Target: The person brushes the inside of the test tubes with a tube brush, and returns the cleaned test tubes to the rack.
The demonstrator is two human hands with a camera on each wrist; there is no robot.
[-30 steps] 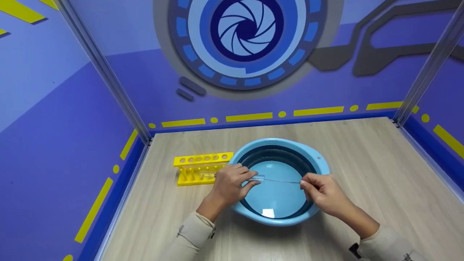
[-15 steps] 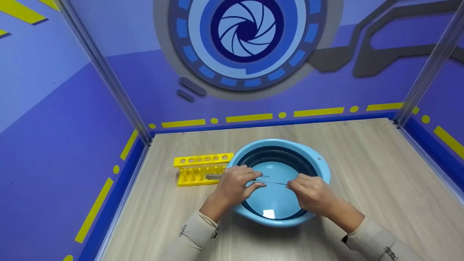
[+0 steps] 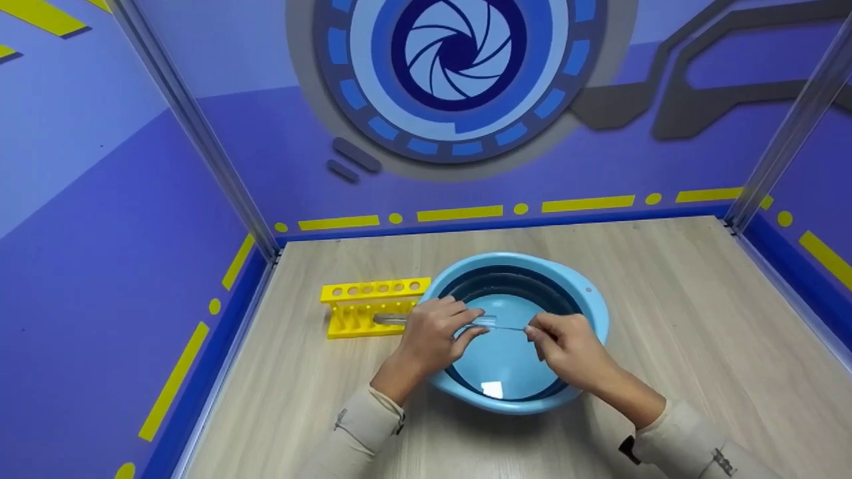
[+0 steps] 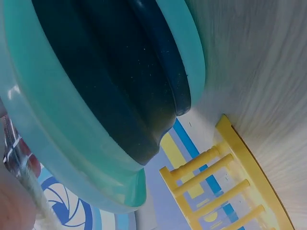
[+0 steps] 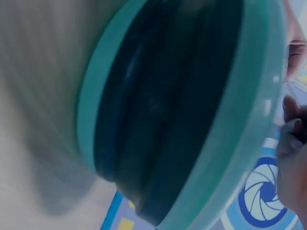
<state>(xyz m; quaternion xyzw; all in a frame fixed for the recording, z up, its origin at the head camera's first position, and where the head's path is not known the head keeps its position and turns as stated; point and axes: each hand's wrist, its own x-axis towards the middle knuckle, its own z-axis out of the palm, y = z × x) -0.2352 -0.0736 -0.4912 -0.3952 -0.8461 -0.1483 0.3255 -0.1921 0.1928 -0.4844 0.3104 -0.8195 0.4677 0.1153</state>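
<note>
My left hand [image 3: 436, 332] grips a clear glass test tube [image 3: 391, 319] sideways over the basin's left rim. The tube's mouth points right; its closed end sticks out past the hand, in front of the yellow rack, with something greyish inside. From the mouth runs the thin wire handle of a test tube brush [image 3: 511, 327]. Thumb and fingers of my right hand [image 3: 566, 349] pinch the end of this wire. In the left wrist view, pale bristles show in the tube [image 4: 43, 206], partly hidden by the hand. A light blue basin [image 3: 506, 258] stands below both hands.
A yellow test tube rack [image 3: 376, 290] stands on the wooden table [image 3: 665, 286], close to the basin's left side. Water seems to cover the basin's floor, with a bright reflection near the front. Patterned blue walls [image 3: 532, 166] enclose the table at the back and sides.
My right hand has moved left toward the tube, and less wire shows between the hands. The tube's closed end looked clear at first and is now greyish. My left hand has shifted slightly right.
</note>
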